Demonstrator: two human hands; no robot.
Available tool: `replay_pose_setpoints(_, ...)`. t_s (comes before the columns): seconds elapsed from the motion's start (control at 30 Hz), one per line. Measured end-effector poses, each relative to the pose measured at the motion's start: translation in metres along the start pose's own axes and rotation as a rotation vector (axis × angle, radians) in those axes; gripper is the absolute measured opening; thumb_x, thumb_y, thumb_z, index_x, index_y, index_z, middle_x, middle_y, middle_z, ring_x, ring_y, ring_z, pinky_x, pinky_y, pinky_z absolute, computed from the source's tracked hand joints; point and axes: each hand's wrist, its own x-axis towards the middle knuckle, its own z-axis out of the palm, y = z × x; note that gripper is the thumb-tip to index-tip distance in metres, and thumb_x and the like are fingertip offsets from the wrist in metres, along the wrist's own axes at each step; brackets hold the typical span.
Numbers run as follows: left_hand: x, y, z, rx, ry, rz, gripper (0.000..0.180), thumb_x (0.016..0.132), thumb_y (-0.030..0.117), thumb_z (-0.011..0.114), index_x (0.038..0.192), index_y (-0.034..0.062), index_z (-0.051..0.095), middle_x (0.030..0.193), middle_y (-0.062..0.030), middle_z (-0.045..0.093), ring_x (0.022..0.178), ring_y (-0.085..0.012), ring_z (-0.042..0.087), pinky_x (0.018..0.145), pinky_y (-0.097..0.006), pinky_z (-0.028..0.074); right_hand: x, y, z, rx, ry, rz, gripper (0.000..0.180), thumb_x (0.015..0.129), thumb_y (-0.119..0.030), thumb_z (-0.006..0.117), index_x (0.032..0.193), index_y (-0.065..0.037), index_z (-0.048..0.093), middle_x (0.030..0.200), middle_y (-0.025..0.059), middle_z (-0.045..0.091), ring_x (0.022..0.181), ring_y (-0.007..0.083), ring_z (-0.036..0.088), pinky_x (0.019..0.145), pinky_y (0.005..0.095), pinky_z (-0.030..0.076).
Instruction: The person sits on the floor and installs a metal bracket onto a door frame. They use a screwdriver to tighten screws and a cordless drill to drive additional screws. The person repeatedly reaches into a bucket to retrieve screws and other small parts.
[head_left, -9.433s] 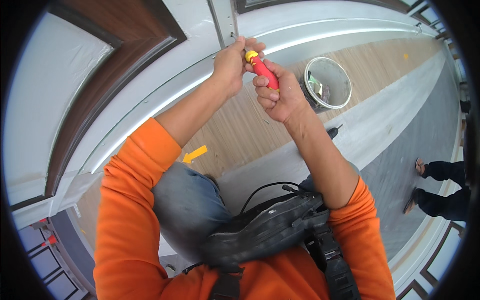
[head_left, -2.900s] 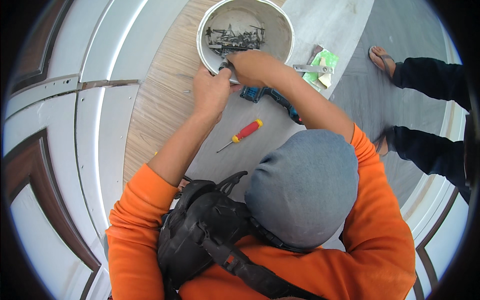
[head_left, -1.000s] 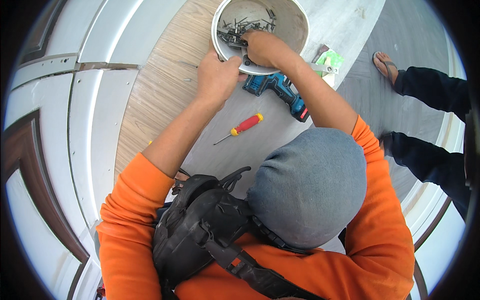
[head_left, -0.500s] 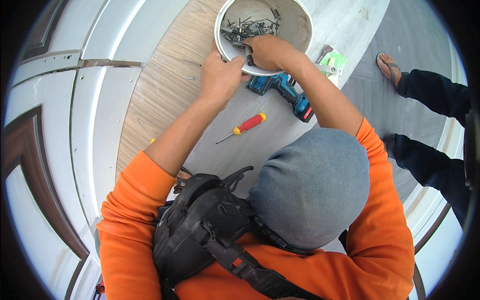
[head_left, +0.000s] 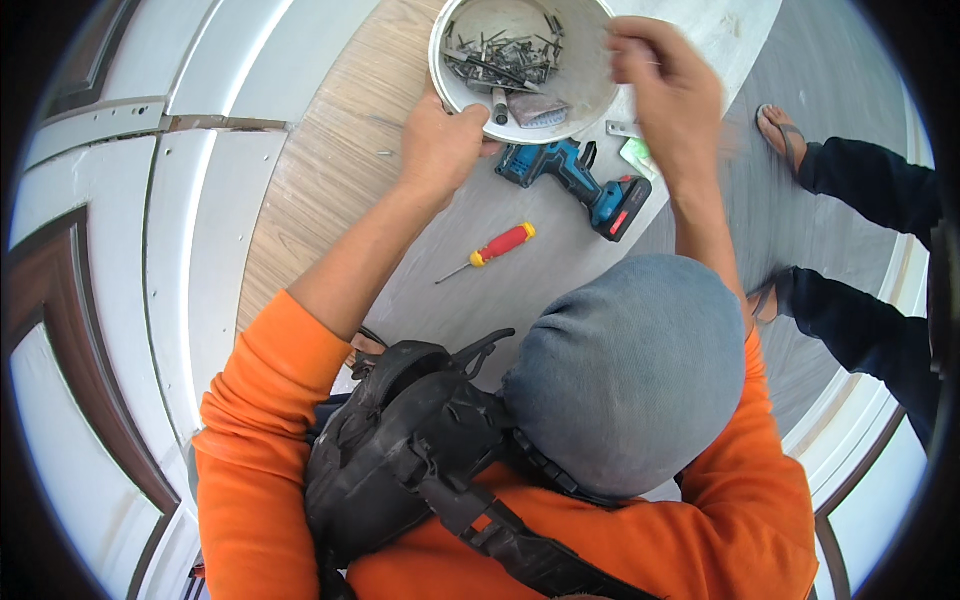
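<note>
no legible lettering, red label [head_left: 620, 222] on blue cordless tool [head_left: 571, 178], too small to read

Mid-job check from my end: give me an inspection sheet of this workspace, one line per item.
Surface: wood-look flooring beside a grey strip.
Job's things: bucket with metal pieces inside; red-and-yellow screwdriver and blue-and-black power tool on the grey strip.
Clutter: metal plate and green-and-white piece beside the power tool, by the right forearm.
Hands: left hand grips the bucket's near-left side; right hand, blurred, by its right edge; whether it holds anything cannot be told.
Cables: nothing seen.
Surroundings: white-and-brown panelling at left; another person's legs at right.
</note>
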Motion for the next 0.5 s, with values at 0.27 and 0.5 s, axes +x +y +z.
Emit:
replay_pose_setpoints(0.27,0.001,0.003,0.000,0.050,-0.008,-0.008,0.037,0.092,0.003,0.056,0.126,-0.0104,0.052,0.114,-0.0210,0.069,0.096,-0.0276,0.074,0.077,-0.034,0.066,0.045,0.036,0.103,-1.049,-0.928,-0.116,0.024,0.082,-0.011,0.069,0.102,-0.002,0.078,0.101,0.0187,0.076,0.097,0.0332,0.075,0.081,0.0439,0.060)
replay_pose_setpoints(0.5,-0.004,0.002,-0.002,0.012,-0.017,0.021,0.038,0.093,0.005,0.055,0.127,-0.0118,0.052,0.117,-0.0231,0.067,0.097,-0.0285,0.074,0.079,-0.035,0.066,0.066,0.059,0.114,-1.037,-0.752,-0.077,0.024,0.085,-0.012,0.068,0.105,-0.005,0.078,0.112,0.0176,0.075,0.107,0.0343,0.072,0.090,0.0459,0.057)
